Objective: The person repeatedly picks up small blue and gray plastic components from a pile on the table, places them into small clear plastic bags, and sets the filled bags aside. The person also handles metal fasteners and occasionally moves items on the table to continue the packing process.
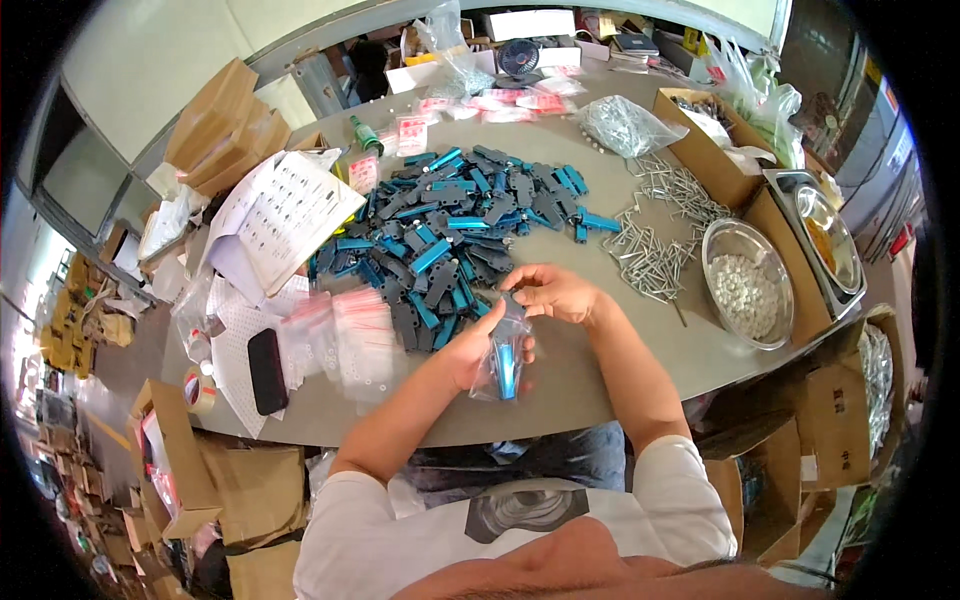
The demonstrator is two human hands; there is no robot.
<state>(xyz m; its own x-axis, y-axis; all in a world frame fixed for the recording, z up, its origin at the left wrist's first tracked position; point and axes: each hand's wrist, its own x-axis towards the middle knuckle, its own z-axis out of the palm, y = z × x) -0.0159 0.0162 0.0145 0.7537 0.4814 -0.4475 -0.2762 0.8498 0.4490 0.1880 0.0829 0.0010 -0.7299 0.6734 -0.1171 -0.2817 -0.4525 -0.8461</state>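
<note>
Near the table's front edge, my left hand (474, 350) is closed round a clear plastic bag (487, 378). Inside the bag a shiny blue part (506, 368) shows through the film. My right hand (560, 295) pinches at the bag's upper end, where a dark grey piece (516, 306) shows between the hands. Whether that piece is fully inside the bag I cannot tell. Just beyond my hands spreads a big heap of dark grey and blue parts (450, 225). Left of my left forearm lie several flat zip bags (362, 335) with red strips.
At the right are loose screws (655, 255), a metal bowl (775, 330) of white pieces and cardboard boxes (700, 130). A black phone (267, 370), papers (285, 215) and a tape roll (200, 391) lie left. A small fan (518, 60) and a green bottle (366, 135) stand farther back.
</note>
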